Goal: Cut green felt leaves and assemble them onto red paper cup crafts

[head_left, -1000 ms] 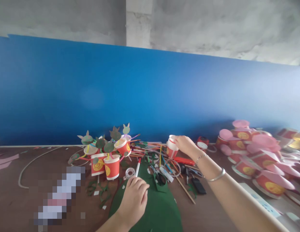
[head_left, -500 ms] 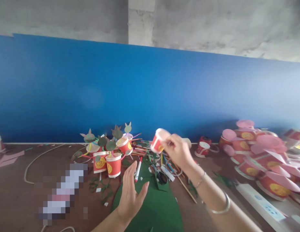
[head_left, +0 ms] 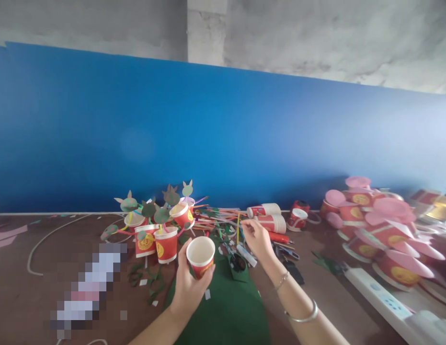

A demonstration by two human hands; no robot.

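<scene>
My left hand (head_left: pixel 189 287) is wrapped around a red paper cup (head_left: pixel 201 258), upright with its white inside facing me, above a sheet of green paper (head_left: pixel 223 311). To its right, my right hand (head_left: pixel 257 239) reaches over the clutter, fingers bent and tips drawn together beside a yellow stick (head_left: pixel 238 229) and loose coloured straws (head_left: pixel 223 215). Whatever those fingertips hold, if anything, is hidden. Left of the held cup stand several red paper cups (head_left: pixel 166 245) with straws and green animal-head cutouts (head_left: pixel 161 214).
Stacked paper cups (head_left: pixel 271 223) lie on their sides at the back, near a red tape-like roll (head_left: pixel 301 206). Pink-decorated cups (head_left: pixel 388 239) pile up at right, behind a white power strip (head_left: pixel 381 297). Scissors (head_left: pixel 238 262) and a glue tube (head_left: pixel 246 255) lie mid-table. A blue partition (head_left: pixel 208 134) rises behind.
The paper cup has passed from my right hand into my left, coming down toward me. My right hand, without the cup, has lowered toward the straws.
</scene>
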